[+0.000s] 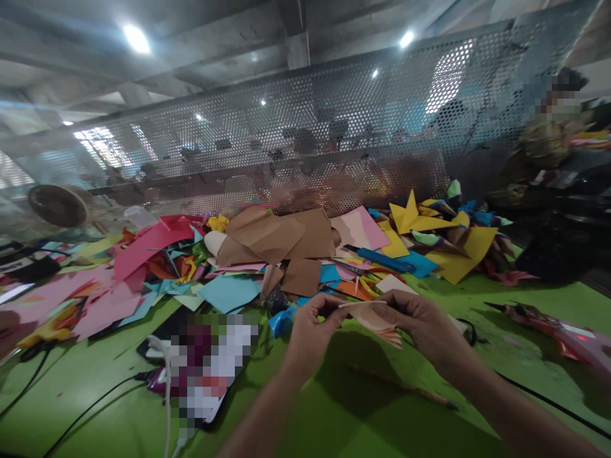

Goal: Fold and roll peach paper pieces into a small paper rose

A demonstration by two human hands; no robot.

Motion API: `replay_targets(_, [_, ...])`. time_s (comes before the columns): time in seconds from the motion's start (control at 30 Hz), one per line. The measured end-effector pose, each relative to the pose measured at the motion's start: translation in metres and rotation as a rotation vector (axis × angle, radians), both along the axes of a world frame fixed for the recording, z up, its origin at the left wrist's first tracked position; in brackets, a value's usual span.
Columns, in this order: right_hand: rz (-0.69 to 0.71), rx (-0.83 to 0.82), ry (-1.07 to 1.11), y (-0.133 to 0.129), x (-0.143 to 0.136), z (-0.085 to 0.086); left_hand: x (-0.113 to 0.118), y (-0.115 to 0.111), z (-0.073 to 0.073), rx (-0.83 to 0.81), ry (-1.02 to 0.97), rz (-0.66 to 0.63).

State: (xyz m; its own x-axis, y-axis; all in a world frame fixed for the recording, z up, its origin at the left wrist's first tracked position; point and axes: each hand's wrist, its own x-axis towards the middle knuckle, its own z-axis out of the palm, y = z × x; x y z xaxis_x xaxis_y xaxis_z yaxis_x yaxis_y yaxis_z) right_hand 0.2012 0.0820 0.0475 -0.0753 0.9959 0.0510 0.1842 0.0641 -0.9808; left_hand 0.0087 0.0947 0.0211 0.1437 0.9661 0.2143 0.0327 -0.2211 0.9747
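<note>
Between my two hands is a small piece of folded peach paper (375, 317), its layers fanning out at the lower right edge. My left hand (312, 334) pinches its left corner between thumb and fingers. On the other side, my right hand (415, 318) grips the paper's right part, thumb on the near face. The paper hovers above the green table (305, 413), over a thin brown stick (405, 385) that lies there. Just left of my left hand sits a crumpled blue piece (282, 323).
Coloured paper, including brown sheets (279, 232), piles up along the back with a blue-handled cutter (382, 259) and scissors (351, 266). A phone (217, 375) with cables lies left. A pink glue gun (568, 337) rests right. A perforated metal screen (305, 140) stands behind; a person (544, 143) is at far right.
</note>
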Motion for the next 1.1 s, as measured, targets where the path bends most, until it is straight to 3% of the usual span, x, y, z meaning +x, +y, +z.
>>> replay_targets(0.33, [-0.031,0.044,-0.039,0.002,0.001,-0.005,0.000,-0.001,-0.001,0.054,0.069,-0.006])
replay_targets(0.6, [-0.024,0.072,-0.067,0.000,0.002,-0.014,-0.001,-0.001,-0.004,-0.118,-0.092,-0.094])
replay_targets(0.9, [-0.004,0.103,-0.159,0.001,0.002,-0.011,-0.001,-0.001,-0.003,-0.097,0.003,-0.154])
replay_targets(1.1, [0.039,0.076,-0.175,0.000,0.001,-0.015,-0.001,0.002,-0.004,-0.111,0.024,-0.121])
